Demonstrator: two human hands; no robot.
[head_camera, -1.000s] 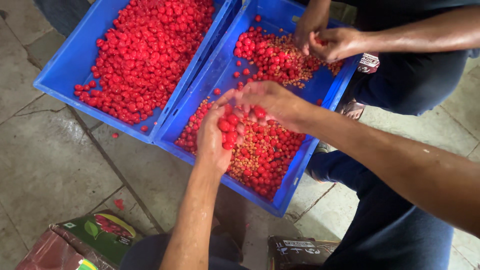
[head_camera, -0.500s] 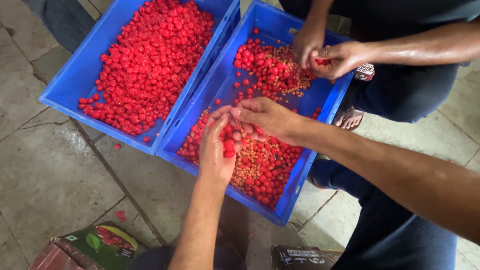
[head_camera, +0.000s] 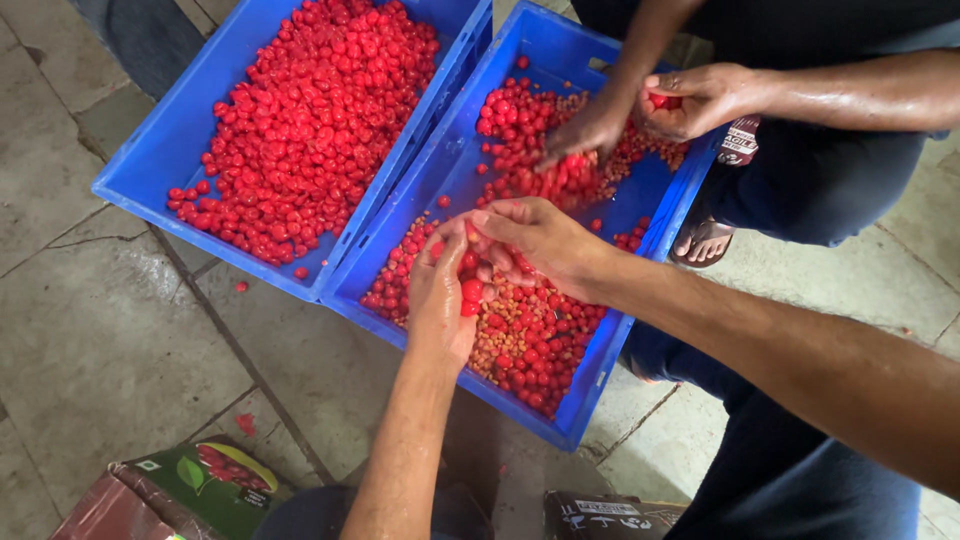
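Left hand (head_camera: 445, 290) cupped round few red cherries (head_camera: 470, 292), right hand (head_camera: 535, 245) pinching at them — left crate (head_camera: 150, 160) heaped with done ones, near crate (head_camera: 600, 350) had plenty left, pits mixed in.

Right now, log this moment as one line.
left hand: cupping red cherries | right hand: touching them | below: right blue crate

Two crates (head_camera: 150, 190) (head_camera: 590, 390) sat side by side on the floor (head_camera: 110, 360), cherries (head_camera: 310, 110) filling the left one, a carton (head_camera: 190, 490) lying nearer.
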